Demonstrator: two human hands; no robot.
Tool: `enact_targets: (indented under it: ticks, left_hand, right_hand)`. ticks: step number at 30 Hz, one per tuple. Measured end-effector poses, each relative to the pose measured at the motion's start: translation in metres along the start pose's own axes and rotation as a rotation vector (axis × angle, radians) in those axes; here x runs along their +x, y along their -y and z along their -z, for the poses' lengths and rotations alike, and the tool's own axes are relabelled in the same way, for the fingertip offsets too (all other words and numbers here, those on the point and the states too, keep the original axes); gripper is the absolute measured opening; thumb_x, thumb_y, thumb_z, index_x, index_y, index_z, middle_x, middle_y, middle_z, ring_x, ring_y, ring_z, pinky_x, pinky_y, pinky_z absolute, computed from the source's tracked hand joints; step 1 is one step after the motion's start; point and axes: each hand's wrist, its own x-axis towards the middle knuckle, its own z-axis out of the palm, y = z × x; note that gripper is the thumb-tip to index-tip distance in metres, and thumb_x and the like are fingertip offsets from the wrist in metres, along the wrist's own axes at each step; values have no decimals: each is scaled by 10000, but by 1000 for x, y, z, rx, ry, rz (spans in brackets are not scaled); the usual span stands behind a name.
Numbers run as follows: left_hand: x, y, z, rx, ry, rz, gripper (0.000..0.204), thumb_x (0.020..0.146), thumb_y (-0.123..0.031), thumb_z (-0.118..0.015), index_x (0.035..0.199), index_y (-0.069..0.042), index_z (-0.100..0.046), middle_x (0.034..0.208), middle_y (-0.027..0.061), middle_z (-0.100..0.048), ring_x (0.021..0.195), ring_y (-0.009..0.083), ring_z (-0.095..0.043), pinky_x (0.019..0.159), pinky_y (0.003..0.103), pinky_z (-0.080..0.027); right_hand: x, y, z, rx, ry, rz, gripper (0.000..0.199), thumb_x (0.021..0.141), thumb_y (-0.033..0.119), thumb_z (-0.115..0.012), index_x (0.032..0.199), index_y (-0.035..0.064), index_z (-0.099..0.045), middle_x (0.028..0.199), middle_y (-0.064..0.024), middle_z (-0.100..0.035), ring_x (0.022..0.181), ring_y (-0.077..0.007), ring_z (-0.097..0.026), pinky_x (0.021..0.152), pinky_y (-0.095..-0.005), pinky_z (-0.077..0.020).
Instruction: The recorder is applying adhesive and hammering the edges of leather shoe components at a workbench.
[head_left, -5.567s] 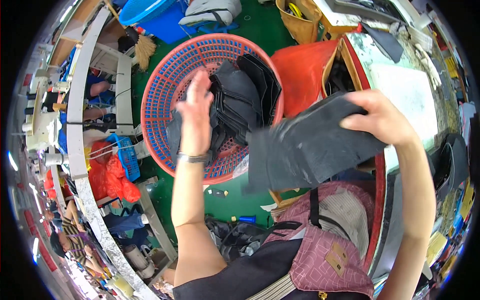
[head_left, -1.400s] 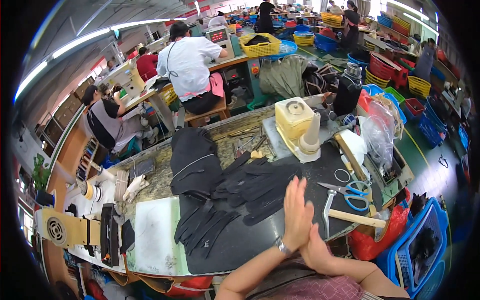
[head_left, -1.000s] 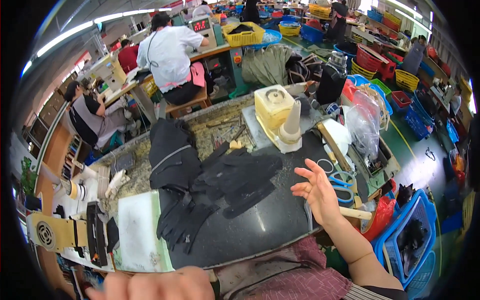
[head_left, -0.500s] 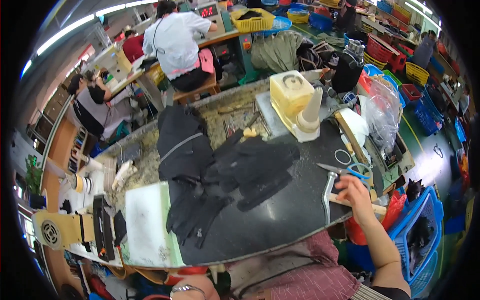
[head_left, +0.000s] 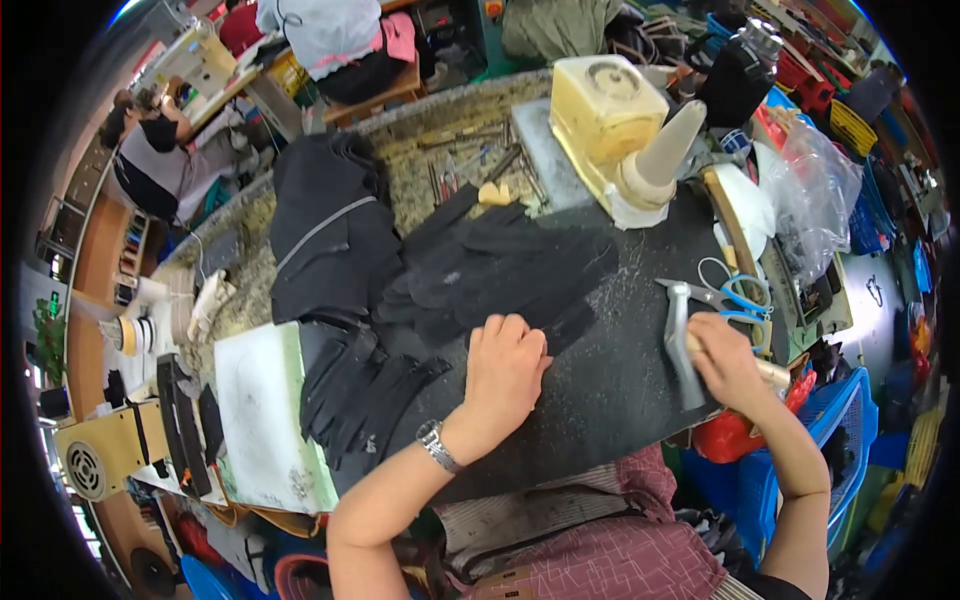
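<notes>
Over the front of the dark work board (head_left: 600, 400), my left hand (head_left: 505, 375) is bent with its fingers curled down, a metal watch on its wrist. It is at the near edge of a spread of black cut fabric pieces (head_left: 480, 270); what its fingertips hold, if anything, is hidden. At the board's right, my right hand (head_left: 725, 355) is wrapped round the wooden handle of a hammer with a long curved metal head (head_left: 678, 330). Blue-handled scissors (head_left: 735, 295) lie just beyond that hand. More black pieces (head_left: 365, 400) fan out to the left.
A black fabric stack (head_left: 325, 230) lies at the back left, a white block (head_left: 260, 410) nearer. A yellowish container (head_left: 605, 110) and a pale cone (head_left: 670, 150) stand at the back. Blue baskets (head_left: 840, 450) are at the right; people sit farther off.
My left hand has come up from the lower edge onto the board by the black pieces. My right hand, open before, has closed round the hammer's handle. The view has shifted.
</notes>
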Motion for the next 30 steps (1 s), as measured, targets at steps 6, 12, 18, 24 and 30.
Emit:
enact_targets:
  ticks: [6, 12, 18, 24, 30]
  left_hand:
    - [-9, 0, 6, -88, -26, 82, 241, 644, -63, -716, 843, -66, -581, 912, 85, -512, 849, 270, -498, 731, 363, -413]
    - [-67, -25, 14, -187, 349, -223, 314, 634, -67, -624, 947, -85, -601, 998, 101, -518, 925, 268, -508, 764, 373, -418]
    - [-81, -26, 19, -185, 272, -180, 446, 595, -60, -608, 1040, -91, -608, 1016, 96, -520, 929, 269, -510, 785, 394, -417]
    - [-63, -13, 30, -131, 215, -209, 519, 675, -141, -626, 1172, -37, -520, 1247, 166, -460, 1113, 313, -468, 918, 402, -391]
    - [-35, 106, 132, -1152, -864, 836, 848, 844, -279, -651, 1390, 61, -99, 1451, 163, -196, 1339, 225, -220, 1099, 358, -148]
  right_hand:
    - [19, 39, 46, 267, 130, -298, 204, 725, 46, -635, 915, 3, -575, 937, -118, -556, 809, -231, -545, 701, -322, -437]
    - [19, 50, 46, 245, 189, -70, 225, 719, 168, -705, 864, 35, -596, 781, -127, -569, 695, -306, -572, 611, -375, -452]
    - [14, 65, 29, 341, 573, 199, 281, 702, 160, -617, 952, 44, -562, 644, -73, -478, 523, -239, -531, 485, -364, -431]
    - [27, 76, 24, -255, 397, 413, 356, 649, 120, -598, 977, -16, -566, 700, -58, -492, 577, -190, -525, 497, -318, -413]
    - [7, 30, -11, -478, 204, 455, 324, 687, 57, -586, 998, -32, -560, 897, -161, -548, 763, -260, -542, 679, -362, -436]
